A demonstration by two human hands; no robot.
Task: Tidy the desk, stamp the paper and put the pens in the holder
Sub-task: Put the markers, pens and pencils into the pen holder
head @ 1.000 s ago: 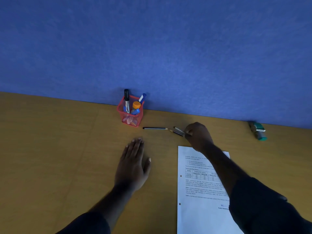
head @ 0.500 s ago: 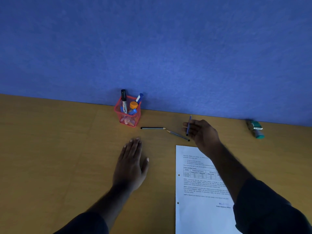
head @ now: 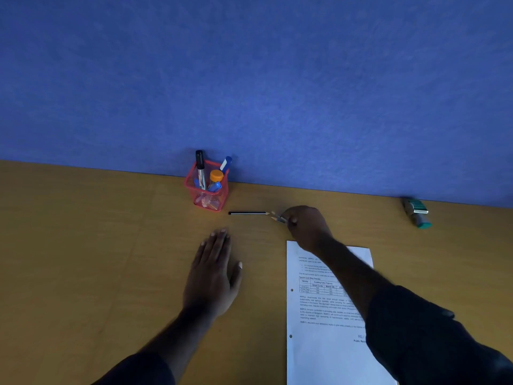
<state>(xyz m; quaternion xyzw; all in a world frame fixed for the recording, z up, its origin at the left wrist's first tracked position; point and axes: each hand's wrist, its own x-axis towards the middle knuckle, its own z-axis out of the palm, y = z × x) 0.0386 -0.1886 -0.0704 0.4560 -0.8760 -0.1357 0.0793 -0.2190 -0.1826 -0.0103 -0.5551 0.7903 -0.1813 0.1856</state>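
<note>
A red mesh pen holder stands at the back of the desk with several markers in it. A black pencil lies on the desk just right of the holder. My right hand is closed on two pencils, whose tips stick out to the left, close to the black pencil's tip. My left hand lies flat on the desk, palm down, holding nothing. A printed white paper lies at the front right, partly hidden by my right arm. A green stamp lies on its side at the far right.
A blue partition wall runs along the back edge of the wooden desk. The holder stands right against it.
My right hand picked up one pencil, then dropped back down and gathered the second pencil beside it. The left hand and the black pencil have stayed where they were.
</note>
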